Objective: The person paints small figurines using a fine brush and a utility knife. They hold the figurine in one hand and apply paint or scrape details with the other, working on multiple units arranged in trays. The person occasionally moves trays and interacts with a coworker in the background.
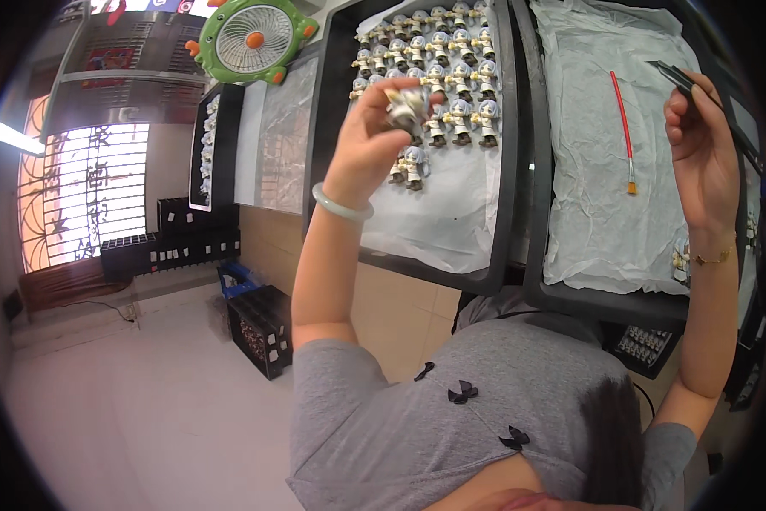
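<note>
From where I stand: the left hand (364,149) pinches 1 figurine (407,106) between thumb and fingers, above the left tray (504,170). Grip lightly; firm pressure could mar it. The right hand (705,166) has its fingers curled around 1 black tool (678,78); keep the tip clear of the figurine. Paper lines both trays: rows of figures (460,115) left, 1 red brush (623,128) right. Beyond: 1 green fan (255,40), 1 barred window (89,200).
</note>
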Action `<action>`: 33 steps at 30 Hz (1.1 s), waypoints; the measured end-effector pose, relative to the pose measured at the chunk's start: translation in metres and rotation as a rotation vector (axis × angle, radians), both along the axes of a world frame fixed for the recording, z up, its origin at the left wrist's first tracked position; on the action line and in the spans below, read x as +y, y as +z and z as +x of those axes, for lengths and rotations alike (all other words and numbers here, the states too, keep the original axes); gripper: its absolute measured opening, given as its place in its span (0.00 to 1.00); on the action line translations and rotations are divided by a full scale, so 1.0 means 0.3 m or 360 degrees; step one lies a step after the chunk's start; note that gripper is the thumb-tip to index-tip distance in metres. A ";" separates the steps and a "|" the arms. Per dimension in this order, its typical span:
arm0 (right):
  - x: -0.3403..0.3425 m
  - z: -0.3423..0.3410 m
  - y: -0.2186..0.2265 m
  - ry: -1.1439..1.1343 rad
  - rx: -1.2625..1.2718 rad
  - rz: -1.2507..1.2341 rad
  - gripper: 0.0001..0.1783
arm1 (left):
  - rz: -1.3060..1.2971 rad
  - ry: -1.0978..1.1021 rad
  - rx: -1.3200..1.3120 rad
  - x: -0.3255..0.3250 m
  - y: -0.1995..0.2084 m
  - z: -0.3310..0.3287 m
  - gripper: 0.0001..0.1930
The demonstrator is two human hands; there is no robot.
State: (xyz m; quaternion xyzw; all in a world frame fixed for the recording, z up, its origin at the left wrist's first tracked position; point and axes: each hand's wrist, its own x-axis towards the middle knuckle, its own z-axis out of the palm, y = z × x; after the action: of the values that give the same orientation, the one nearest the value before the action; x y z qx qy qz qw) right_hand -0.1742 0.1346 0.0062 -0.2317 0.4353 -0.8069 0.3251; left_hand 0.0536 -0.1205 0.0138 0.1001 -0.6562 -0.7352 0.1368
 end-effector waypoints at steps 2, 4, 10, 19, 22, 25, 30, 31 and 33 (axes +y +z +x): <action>-0.008 0.001 0.000 0.0008 0.0028 0.0005 0.14 | -0.0422 -0.0026 -0.0458 -0.017 -0.059 0.044 0.26; -0.016 0.011 0.010 0.0024 0.0076 -0.0007 0.13 | -0.1293 -0.0041 -0.0547 -0.022 -0.133 0.084 0.25; -0.021 0.014 -0.002 -0.0022 0.0190 0.0012 0.12 | -0.1943 -0.0225 -0.0295 0.010 -0.234 0.074 0.28; -0.019 -0.021 -0.005 -0.0053 0.0216 -0.0062 0.11 | -0.2328 -0.0211 -0.0510 0.002 -0.235 0.114 0.31; 0.003 -0.043 0.010 -0.0184 0.0250 -0.0113 0.11 | -0.2428 -0.0102 -0.0524 0.000 -0.228 0.097 0.32; 0.012 0.051 0.166 -0.0586 0.0307 -0.0384 0.05 | -0.2416 -0.0134 -0.0661 0.014 -0.215 0.090 0.33; 0.141 -0.110 0.200 -0.0830 0.0552 -0.0308 0.06 | -0.2547 -0.0197 -0.0764 0.024 -0.186 0.089 0.37; 0.150 -0.169 0.179 -0.0878 0.0439 -0.0247 0.06 | -0.2557 -0.0220 -0.0746 0.032 -0.164 0.081 0.37; 0.163 -0.224 0.121 -0.1041 0.0393 -0.0179 0.08 | -0.2413 -0.0217 -0.0482 0.074 -0.074 0.002 0.37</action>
State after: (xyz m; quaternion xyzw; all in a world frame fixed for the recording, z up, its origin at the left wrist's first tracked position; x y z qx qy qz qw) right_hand -0.2415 0.1835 0.0424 -0.1933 0.4772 -0.8570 -0.0189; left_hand 0.0542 -0.0982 -0.0083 0.0378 -0.9963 -0.0705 0.0312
